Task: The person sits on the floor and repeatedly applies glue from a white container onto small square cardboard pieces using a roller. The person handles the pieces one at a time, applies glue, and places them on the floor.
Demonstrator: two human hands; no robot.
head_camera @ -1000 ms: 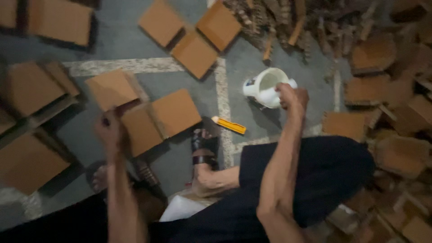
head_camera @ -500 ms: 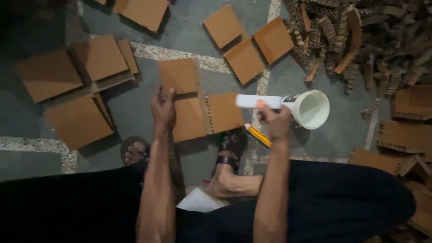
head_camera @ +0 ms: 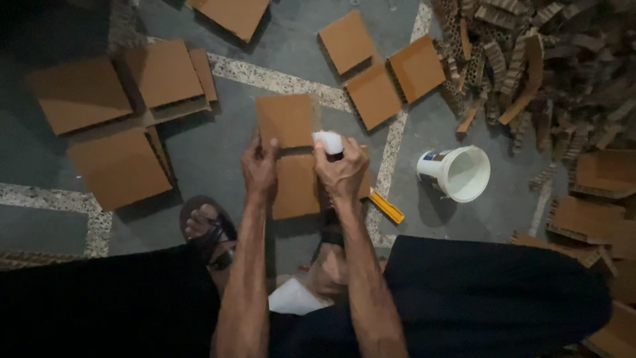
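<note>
Above the cardboard sheet (head_camera: 286, 119), white applicator (head_camera: 328, 141) gripped in right-hand fingers (head_camera: 344, 166).

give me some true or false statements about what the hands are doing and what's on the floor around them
1. The right hand holds a small white thing over the cardboard piece. True.
2. The left hand grips the white bucket. False: the white bucket stands apart on the floor, right of both hands; the left hand is on the cardboard piece.
3. A yellow tool lies on the floor between the right hand and the bucket. True.
4. The bucket is full of cardboard strips. False: its inside looks white and bare; the heap of cardboard strips lies behind it.
5. Both feet are bare. False: the left foot wears a sandal.
</note>
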